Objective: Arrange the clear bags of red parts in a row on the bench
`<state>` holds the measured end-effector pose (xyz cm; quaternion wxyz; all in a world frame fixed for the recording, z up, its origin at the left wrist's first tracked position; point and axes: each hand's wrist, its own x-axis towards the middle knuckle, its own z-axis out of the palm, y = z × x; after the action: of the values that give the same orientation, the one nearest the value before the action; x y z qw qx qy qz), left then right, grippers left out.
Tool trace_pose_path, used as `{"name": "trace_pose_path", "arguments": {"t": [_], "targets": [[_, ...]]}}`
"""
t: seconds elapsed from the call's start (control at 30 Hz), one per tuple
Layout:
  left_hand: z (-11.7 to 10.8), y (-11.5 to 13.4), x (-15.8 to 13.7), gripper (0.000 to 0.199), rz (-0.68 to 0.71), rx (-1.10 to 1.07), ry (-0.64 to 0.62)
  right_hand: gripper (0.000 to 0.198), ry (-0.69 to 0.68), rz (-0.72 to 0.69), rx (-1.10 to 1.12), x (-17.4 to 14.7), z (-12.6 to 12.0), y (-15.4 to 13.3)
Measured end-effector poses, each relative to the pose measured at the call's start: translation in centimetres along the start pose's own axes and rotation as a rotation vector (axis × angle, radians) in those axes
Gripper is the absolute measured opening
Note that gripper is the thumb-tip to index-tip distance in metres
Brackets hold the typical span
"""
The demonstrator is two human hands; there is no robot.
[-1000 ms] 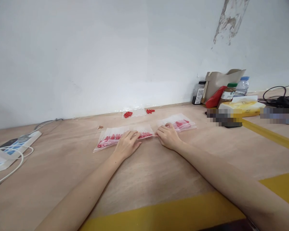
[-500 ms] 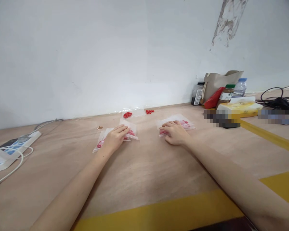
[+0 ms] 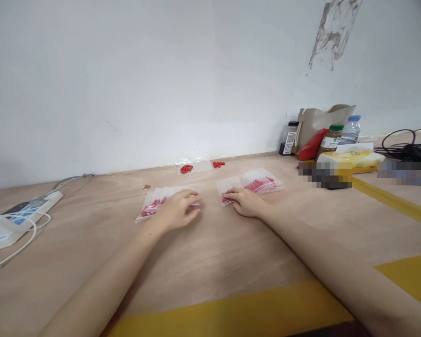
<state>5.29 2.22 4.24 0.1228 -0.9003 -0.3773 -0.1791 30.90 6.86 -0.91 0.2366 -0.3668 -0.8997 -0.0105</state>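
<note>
At the bench's (image 3: 210, 262) left edge lies a power strip (image 3: 19, 216) with white cables (image 3: 14, 243) looped over it. Toward the middle, a fan of clear bags (image 3: 154, 203) holding red capsules lies flat on the wood. The left hand (image 3: 177, 209) rests palm down on the right end of that fan, fingers loosely curled over the plastic, pressing rather than gripping. Behind it, near the bench's back edge by the wall, sit two small heaps of loose capsules (image 3: 186, 168) beside an empty bag (image 3: 201, 164). Just right of the left hand, apart from the first fan, a second fan of bags (image 3: 257, 181) spreads toward the right. The right hand (image 3: 243, 202) lies on its near left corner, fingers bent, the tips down on the plastic; whether it pinches a bag cannot be told. At the back right stand a tan pouch (image 3: 319, 122), jars (image 3: 331, 136), a bottle (image 3: 351, 130) and a yellow tissue pack (image 3: 354, 157). Black cables (image 3: 407, 147) lie at the right edge.
</note>
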Motion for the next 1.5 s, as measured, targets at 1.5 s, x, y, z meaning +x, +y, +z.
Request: {"name": "trace_pose_path", "arguments": {"t": [1.5], "targets": [[6.2,1.4,2.6,0.027,0.248,0.331,0.171,0.023,0.285,-0.207,-0.369,-1.3,-0.4,-0.2]]}}
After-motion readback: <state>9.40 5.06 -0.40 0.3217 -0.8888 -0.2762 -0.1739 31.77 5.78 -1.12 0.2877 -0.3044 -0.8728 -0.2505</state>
